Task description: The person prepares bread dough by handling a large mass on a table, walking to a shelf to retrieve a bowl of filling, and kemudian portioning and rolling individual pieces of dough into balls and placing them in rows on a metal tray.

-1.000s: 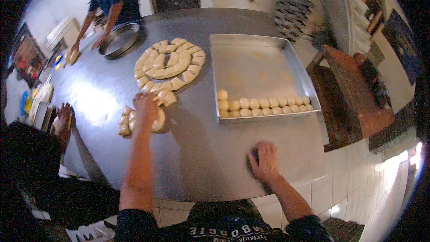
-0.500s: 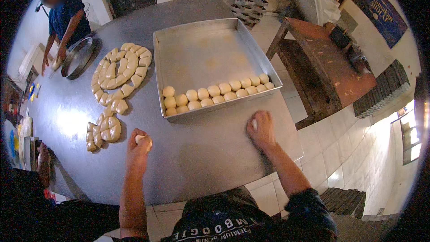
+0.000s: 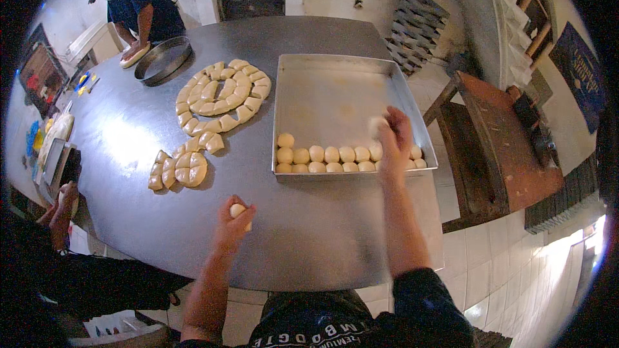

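Observation:
Fingers of my left hand (image 3: 232,227) are closed around a pale dough ball (image 3: 238,210), just above the steel table (image 3: 309,238). My right hand (image 3: 396,134) is over the right side of a large metal tray (image 3: 335,90), its fingers around another dough ball (image 3: 376,126) that is smeared by motion. Along the tray's near wall sit two rows of smooth dough balls (image 3: 332,154), with one more beginning a third row at the left; my right forearm hides some. Cut dough pieces (image 3: 187,95) lie in a spiral left of the tray, trailing into a cluster (image 3: 191,169) nearer me.
A round metal ring or pan (image 3: 164,61) stands at the far left, beside a person (image 3: 151,13) pressing a piece of dough (image 3: 135,56). Another person's hand (image 3: 64,196) is at the left edge. A brown wooden table (image 3: 503,154) stands to the right.
My right hand has moved from the table, up and forward over the tray, with a dough ball. My left hand still grips its ball. The view has shifted; the far person now presses dough.

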Tool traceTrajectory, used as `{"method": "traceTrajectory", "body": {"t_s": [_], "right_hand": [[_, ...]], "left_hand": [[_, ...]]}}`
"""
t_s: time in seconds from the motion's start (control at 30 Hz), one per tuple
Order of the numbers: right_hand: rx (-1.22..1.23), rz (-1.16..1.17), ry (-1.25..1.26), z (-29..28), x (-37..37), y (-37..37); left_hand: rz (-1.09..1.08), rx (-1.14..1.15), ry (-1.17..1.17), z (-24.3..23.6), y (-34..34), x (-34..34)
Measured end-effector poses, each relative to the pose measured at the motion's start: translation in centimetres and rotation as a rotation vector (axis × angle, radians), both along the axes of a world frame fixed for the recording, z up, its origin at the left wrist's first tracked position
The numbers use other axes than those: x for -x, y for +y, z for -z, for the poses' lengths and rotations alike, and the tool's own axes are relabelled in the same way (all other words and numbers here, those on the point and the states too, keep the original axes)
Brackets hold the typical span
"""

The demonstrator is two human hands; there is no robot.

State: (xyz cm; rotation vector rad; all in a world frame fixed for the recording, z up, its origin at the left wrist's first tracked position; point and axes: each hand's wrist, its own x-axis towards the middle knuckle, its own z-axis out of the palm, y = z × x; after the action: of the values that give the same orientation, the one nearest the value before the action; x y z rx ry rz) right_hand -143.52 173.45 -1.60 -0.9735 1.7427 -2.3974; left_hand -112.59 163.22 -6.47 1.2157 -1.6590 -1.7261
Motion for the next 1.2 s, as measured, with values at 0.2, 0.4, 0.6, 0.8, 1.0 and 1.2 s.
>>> {"method": "traceTrajectory", "body": {"t_s": [0.2,0.4,0.6,0.8,1.0,1.2], "right_hand": [[-0.575,-0.143,0.277,5.4,-4.4,-7.5],[-0.693,-0.571,0.221,5.4,-16.2,1.5],[-1.078,-0.164,0.822,7.9,-12.5,13.2],[-1.155,0.230,0.737,8.7,-12.1,4.4],[-1.334,-0.023,0.751,11.2,-11.5,11.5],[-1.073,0.433,0.731,11.6,-6.2,5.3]], "left_hand": [[-0.042,-0.285,0.320,-1.9,-0.8,1.0],[0.580,-0.287,0.210,-1.2,-1.2,-0.6],[-0.325,0.576,-0.294,3.6,-17.5,-10.6],[-0.498,0.858,-0.985,7.0,-23.1,-11.8],[-0.207,0.910,-0.464,10.5,-24.6,-17.0],[-0.165,0.410,-0.228,7.7,-16.9,-18.1]]}}
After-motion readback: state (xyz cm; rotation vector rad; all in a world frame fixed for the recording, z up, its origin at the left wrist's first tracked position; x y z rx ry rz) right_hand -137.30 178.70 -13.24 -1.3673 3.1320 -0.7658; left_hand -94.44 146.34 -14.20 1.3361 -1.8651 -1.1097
